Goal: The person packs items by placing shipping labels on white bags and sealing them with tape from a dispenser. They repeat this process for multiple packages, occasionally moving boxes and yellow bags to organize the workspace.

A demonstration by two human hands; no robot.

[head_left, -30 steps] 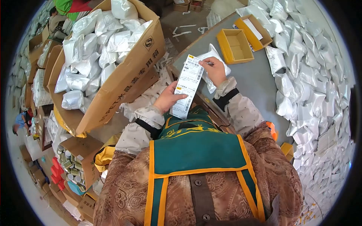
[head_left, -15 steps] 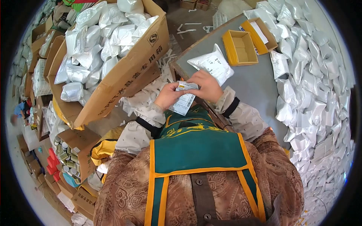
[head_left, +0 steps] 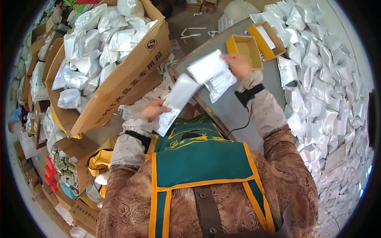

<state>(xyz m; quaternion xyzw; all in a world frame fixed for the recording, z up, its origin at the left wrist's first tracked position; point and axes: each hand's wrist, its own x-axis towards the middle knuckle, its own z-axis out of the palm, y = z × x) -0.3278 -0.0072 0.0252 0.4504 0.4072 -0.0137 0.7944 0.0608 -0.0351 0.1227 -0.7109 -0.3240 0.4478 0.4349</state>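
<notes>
My left hand [head_left: 154,110] is closed on the lower end of a long label strip [head_left: 182,92]; print shows near my fingers and the upper part is pale and blank. My right hand [head_left: 238,66], blurred by motion, pinches the right edge of a white label sheet [head_left: 210,65], its blank face up. The far end of the strip meets the sheet's lower left corner in this view. Under the sheet, a silver mailer bag [head_left: 221,86] with a printed label lies on the grey table [head_left: 265,95], partly hidden.
Two yellow-edged boxes, an open one [head_left: 243,44] and another with white paper inside [head_left: 266,39], stand at the table's far end. Silver mailers [head_left: 317,83] are heaped along the right. At left, a large carton [head_left: 123,85] brims with more mailers. Paper scraps [head_left: 190,33] litter the floor.
My hands have moved apart, the right one up and right with the white sheet, the left one down and left with the strip. Earlier both held one folded label together.
</notes>
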